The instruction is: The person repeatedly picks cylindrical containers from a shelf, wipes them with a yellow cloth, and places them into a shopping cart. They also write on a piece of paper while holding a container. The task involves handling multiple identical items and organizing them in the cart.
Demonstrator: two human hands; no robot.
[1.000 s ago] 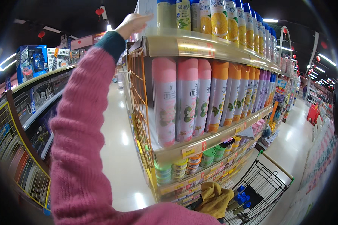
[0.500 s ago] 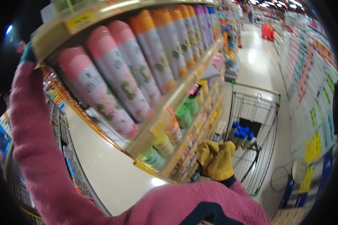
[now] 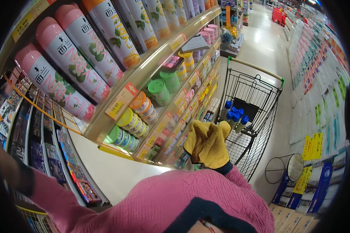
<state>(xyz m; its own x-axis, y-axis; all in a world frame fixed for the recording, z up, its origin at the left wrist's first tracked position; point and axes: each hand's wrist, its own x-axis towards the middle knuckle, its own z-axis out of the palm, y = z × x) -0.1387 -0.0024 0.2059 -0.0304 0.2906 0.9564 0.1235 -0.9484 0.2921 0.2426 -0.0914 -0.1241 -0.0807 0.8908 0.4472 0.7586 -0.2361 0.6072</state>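
A bunched mustard-yellow cloth (image 3: 207,144) covers my right hand, hiding its fingers; the dark sleeve cuff (image 3: 224,168) shows just below it. This hand is between the lower shelves and a wire shopping cart (image 3: 256,70). My left hand (image 3: 7,165) hangs low at the far left rim, dim and blurred, its fingers not readable. Beside it are the shelf end and a row of tall spray cans (image 3: 72,64) with pink caps, then orange ones (image 3: 112,35), all standing on the upper shelf.
Several blue-capped bottles (image 3: 234,115) stand in the cart. Lower shelves hold round green tubs (image 3: 158,90) and stacked yellow tubs (image 3: 132,121). A wire basket stand (image 3: 278,170) and hanging white packs (image 3: 319,105) line the right side. Boxed goods racks (image 3: 72,163) are at left.
My left arm has come down from the upper shelf's end to the low left rim. The view has shifted, showing the cans farther left and up. The cloth stays at my right hand.
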